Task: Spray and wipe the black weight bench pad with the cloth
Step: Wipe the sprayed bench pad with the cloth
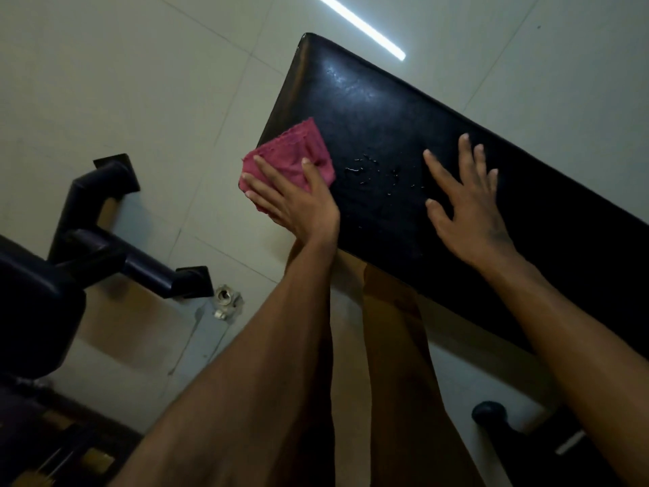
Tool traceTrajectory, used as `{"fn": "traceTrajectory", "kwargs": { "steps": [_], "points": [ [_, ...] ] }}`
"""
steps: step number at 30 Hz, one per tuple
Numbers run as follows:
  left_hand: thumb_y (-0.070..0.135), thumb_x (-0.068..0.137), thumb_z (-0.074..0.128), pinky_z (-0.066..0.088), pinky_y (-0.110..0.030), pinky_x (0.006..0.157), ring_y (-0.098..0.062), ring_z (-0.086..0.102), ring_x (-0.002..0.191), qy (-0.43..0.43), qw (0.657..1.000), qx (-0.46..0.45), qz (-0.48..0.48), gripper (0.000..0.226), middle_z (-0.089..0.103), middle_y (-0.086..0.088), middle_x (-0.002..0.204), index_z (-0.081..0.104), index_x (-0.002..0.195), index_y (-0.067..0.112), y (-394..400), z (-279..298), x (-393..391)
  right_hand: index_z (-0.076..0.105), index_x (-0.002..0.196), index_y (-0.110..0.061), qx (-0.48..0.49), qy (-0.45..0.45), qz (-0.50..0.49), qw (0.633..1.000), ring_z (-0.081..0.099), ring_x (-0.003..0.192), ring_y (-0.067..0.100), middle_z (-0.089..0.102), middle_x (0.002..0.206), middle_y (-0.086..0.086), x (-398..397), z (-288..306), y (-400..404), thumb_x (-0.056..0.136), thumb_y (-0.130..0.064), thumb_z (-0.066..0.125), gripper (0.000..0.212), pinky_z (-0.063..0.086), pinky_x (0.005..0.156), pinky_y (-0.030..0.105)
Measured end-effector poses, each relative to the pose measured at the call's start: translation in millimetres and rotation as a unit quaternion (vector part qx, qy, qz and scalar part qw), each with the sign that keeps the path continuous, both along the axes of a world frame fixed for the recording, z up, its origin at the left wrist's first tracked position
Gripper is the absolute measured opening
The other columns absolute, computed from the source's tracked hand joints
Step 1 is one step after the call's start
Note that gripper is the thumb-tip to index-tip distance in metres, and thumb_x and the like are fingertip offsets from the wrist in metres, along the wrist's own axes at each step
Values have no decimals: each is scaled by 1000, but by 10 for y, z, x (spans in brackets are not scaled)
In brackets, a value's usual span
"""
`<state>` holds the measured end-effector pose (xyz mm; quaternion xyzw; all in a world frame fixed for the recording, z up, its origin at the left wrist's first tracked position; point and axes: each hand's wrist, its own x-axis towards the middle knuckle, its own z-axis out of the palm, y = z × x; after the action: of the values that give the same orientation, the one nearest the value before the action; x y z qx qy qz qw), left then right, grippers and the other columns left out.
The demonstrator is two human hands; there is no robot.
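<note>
The left hand [293,200] is pressed flat, fingers spread, on the pink cloth [291,159] at the near-left corner of the black bench pad [386,110]; the cloth partly overhangs the pad's edge. Just to the right of that hand, droplets of spray [377,174] are seen, lying between both hands. The pad's long axis runs away rightward. The right hand [467,205] is laid open and empty on the pad beyond the droplets. No spray bottle is visible, and the pad's right end is cut off.
</note>
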<state>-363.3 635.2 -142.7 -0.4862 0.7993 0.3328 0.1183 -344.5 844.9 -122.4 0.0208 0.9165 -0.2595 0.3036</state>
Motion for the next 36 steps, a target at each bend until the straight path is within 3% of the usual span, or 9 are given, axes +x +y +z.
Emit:
{"fn": "traceTrajectory", "kwargs": {
  "steps": [4,8,13,19,24,28,31,34,36],
  "points": [
    [51,101,43,7,-49,124,-28,-8,154,-19,1000,-14,13,75,-4,-5,168,4,160,26,-4,-20,-103,23,157,-37,-31,-21,12,999,-14,154,22,-12,168,0,-6,15,224,99,-17,53,68,2,125,52],
    [53,101,38,15,-48,123,-30,8,152,-29,997,-57,-39,70,15,-7,165,14,159,23,-213,-92,-152,27,156,-37,-48,-33,25,998,-10,155,18,-8,168,-5,-44,22,395,99,-16,54,66,15,124,53],
    [57,102,29,24,-50,122,-26,25,147,-28,996,-30,-74,64,30,-6,158,25,155,20,-542,-137,-154,27,157,-35,-53,-27,24,998,-10,155,19,-8,168,-5,-9,27,394,98,-14,54,67,14,124,51],
    [55,104,23,29,-54,119,-34,24,150,-32,998,7,50,69,-4,-5,168,-5,159,24,-272,-69,-6,29,156,-33,-63,-17,1,998,-8,155,20,-5,169,-3,-3,37,334,99,-16,54,65,10,125,50],
    [51,106,22,30,-53,117,-39,28,147,-69,990,64,108,72,1,-13,167,-21,156,21,17,11,130,29,156,-33,-57,-11,15,998,-7,155,21,-5,169,-2,17,12,365,98,-12,52,66,11,125,51],
    [51,106,20,37,-45,111,-39,48,133,-118,989,87,-3,73,36,-19,156,-23,155,19,149,194,476,29,156,-31,-51,-4,18,999,-7,155,23,-4,169,0,14,19,359,99,-7,46,65,11,125,51],
    [58,103,21,44,-49,107,-38,58,120,-148,973,98,-149,74,57,-17,137,-16,157,25,-35,338,712,29,157,-29,-29,-1,12,999,-6,155,24,-3,169,3,16,37,301,99,-8,46,64,9,126,50],
    [57,103,29,32,-49,116,-34,36,144,-155,963,2,-218,69,28,-14,162,10,160,21,-404,408,788,27,157,-26,11,9,5,1000,-6,155,26,-2,169,7,37,83,165,99,-15,50,63,7,126,49],
    [50,103,36,26,-42,117,-27,25,150,-82,964,-74,-240,64,19,-8,165,22,157,18,-678,472,718,28,157,-24,32,43,13,998,-4,155,28,1,168,10,87,132,-55,98,-16,52,64,6,126,50]
  ]
}}
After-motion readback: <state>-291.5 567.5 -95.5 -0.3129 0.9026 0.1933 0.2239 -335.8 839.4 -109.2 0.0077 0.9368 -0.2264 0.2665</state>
